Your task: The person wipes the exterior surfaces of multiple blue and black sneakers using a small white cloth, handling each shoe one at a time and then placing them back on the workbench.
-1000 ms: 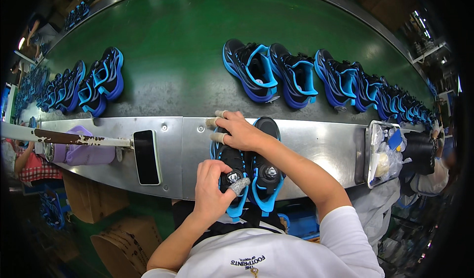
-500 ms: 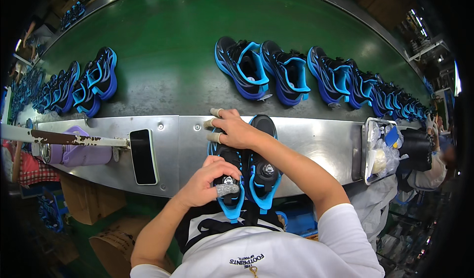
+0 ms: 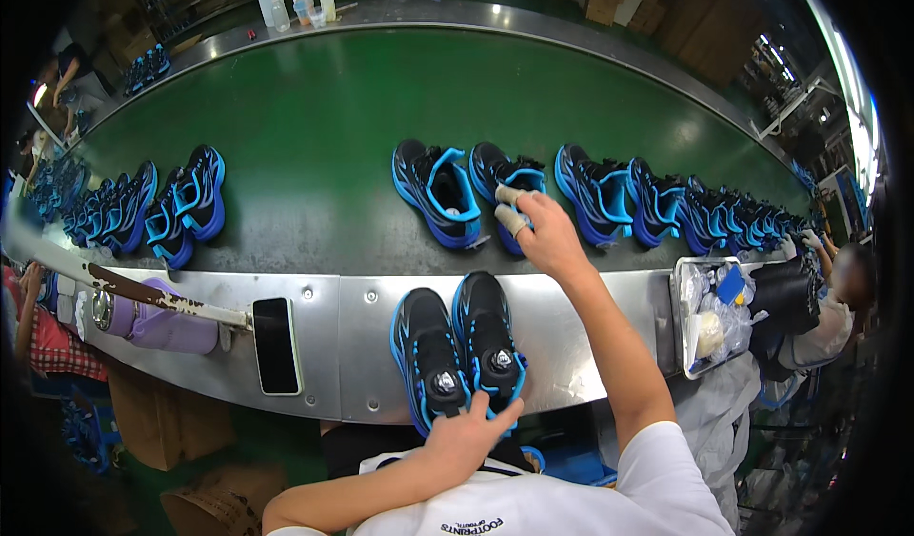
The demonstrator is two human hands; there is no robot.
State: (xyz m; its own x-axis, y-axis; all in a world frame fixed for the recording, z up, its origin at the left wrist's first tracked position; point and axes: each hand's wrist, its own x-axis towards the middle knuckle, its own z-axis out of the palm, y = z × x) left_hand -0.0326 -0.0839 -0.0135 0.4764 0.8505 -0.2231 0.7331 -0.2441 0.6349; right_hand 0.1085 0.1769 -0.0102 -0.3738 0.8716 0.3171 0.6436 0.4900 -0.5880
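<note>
A pair of black and blue sneakers stands on the metal ledge in front of me, toes pointing away, each with a round dial on its tongue: the left sneaker (image 3: 426,341) and the right sneaker (image 3: 486,319). My left hand (image 3: 465,448) is at their heels, thumb and a finger around the right one's heel collar; its other fingers are partly hidden. Stretched forward over the green belt, my right hand (image 3: 543,234) has coverings on its fingertips. Its fingers close on the collar of a matching sneaker (image 3: 488,167), partly covering it.
Another sneaker (image 3: 419,186) stands just left of my right hand. Rows of matching sneakers (image 3: 592,193) continue right, with more at left (image 3: 202,193). The ledge holds a phone (image 3: 276,346), a purple bottle (image 3: 171,322) behind a chipped metal bar (image 3: 143,288), and a tray (image 3: 687,322) of plastic bags.
My right hand has left the pair's toes and reached forward to the belt sneaker. My left hand has shifted from the left sneaker's dial to the heels. The view has tilted up.
</note>
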